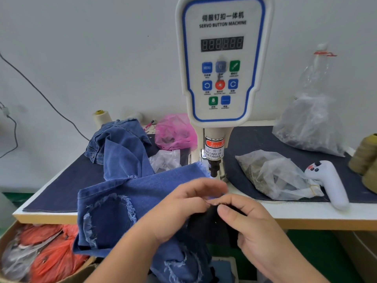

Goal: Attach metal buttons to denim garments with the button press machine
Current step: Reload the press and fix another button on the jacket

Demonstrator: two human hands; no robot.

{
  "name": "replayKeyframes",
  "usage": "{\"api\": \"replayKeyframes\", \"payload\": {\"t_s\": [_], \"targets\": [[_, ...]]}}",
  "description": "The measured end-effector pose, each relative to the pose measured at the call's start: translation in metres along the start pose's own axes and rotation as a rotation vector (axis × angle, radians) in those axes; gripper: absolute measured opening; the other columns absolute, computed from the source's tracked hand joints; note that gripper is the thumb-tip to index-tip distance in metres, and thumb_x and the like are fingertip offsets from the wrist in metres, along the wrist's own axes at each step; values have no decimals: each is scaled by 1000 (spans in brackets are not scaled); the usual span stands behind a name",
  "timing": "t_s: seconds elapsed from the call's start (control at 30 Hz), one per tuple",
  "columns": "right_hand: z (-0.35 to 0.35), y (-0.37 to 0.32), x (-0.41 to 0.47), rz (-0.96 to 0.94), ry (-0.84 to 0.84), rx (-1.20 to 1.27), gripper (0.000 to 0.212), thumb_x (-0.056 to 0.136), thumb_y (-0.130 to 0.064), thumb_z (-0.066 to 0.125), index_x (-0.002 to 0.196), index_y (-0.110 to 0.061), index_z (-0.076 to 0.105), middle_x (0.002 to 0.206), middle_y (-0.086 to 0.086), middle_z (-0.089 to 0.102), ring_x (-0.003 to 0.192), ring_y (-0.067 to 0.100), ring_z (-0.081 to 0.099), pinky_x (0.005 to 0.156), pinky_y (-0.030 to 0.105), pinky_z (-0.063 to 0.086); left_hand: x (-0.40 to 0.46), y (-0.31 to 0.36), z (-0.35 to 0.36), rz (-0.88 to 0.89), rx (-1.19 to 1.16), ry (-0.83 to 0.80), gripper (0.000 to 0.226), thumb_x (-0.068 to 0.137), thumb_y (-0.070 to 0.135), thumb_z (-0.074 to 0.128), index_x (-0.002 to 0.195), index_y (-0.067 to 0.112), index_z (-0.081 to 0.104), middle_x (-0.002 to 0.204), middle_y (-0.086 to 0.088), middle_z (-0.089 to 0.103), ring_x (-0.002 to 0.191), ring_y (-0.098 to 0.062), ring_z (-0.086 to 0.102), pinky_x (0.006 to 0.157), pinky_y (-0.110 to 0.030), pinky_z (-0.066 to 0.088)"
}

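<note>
A white servo button machine (222, 64) stands at the table's middle, its black press head (214, 169) just above the frayed edge of a blue denim garment (130, 193). The garment drapes over the table's front edge toward me. My left hand (183, 203) and my right hand (248, 223) meet in front of the press head. Both pinch a dark part of the garment between fingertips and thumb. Whether a button is between the fingers is hidden.
More denim (120, 144) is piled behind, left of the machine. A pink bag (175, 131), clear bags (271, 174) of small parts, a white handheld controller (328, 182) and thread cones (365, 156) lie on the dark table cover (61, 190). A box with orange bags (47, 254) sits below left.
</note>
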State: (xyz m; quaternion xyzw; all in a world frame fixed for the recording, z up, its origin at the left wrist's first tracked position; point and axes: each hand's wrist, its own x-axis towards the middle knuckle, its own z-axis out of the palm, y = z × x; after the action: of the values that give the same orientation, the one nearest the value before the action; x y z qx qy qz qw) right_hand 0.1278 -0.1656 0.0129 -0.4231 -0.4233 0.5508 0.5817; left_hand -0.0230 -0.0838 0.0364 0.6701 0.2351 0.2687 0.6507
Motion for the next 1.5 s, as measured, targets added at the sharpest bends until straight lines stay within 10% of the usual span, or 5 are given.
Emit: {"api": "replayKeyframes", "payload": {"t_s": [0.2,0.5,0.87,1.33,1.5], "targets": [[13,-8,1,-36,71,-120,22,94,-8,58,81,-15,74,73,9,69,56,24,64,47,30,52,8,10,-19,-189,-72,-296,42,76,9,59,118,3,61,104,-15,65,93,-26,63,87,-35,50],[13,-1,4,-340,390,-711,26,91,-16,62,83,-39,69,86,-26,68,84,-3,63,70,13,49,14,9,-36,-338,-157,-258,64,75,63,71,105,7,68,93,-22,64,78,-29,66,70,-38,60],[0,12,19,-387,496,-942,17,92,-17,62,91,-34,63,78,-20,64,90,-6,58,68,10,48,19,5,-31,-215,247,-52,27,78,32,76,96,14,69,93,-7,71,87,-18,69,75,-32,57],[-66,-27,29,-92,629,-1076,19,95,-17,54,95,-26,70,82,-15,66,74,7,60,60,23,42,47,-20,-56,-193,493,265,20,87,17,67,87,0,57,67,1,54,61,-12,50,53,-24,42],[-120,-46,55,437,531,-1532,28,91,-5,48,96,-20,71,98,6,67,88,24,63,74,34,53,55,-29,-56,-149,621,268,23,86,24,70,85,6,56,57,13,54,57,-5,52,54,-23,45]]}}
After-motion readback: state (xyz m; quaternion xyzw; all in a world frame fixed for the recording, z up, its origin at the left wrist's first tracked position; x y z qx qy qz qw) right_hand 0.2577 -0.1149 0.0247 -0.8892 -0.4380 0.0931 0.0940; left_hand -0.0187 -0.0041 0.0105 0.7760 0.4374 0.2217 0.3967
